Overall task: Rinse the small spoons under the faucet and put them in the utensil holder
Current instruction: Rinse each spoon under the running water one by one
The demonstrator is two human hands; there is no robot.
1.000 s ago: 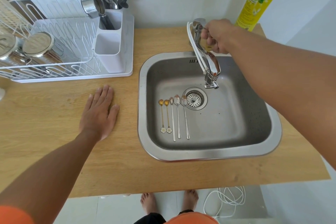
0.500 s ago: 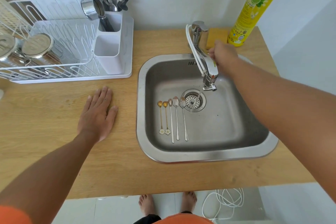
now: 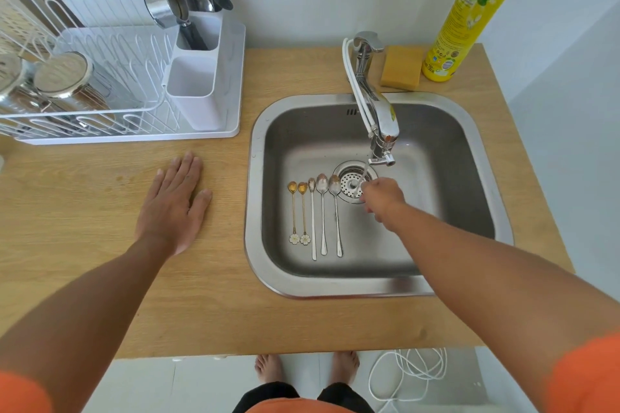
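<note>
Water runs from the faucet [image 3: 375, 111] onto the right hand [image 3: 380, 196], reaching over the drain [image 3: 350, 179], fingers loosely curled and blurred, holding nothing visible. Left of the drain, five spoons [image 3: 315, 211] lie in the sink [image 3: 469, 178]. Left hand [image 3: 172, 203] rests flat, fingers spread, on the counter [image 3: 84, 211]. The utensil holder [image 3: 196, 84] stands far left of the drain.

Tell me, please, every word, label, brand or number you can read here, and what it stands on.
Yellow-green bottle: a large blue brand word near the top, in non-Latin script, cut off by the frame edge.
Same bottle, lower label: small print and round symbols, too small to read.
Nothing else carries readable text.
</note>
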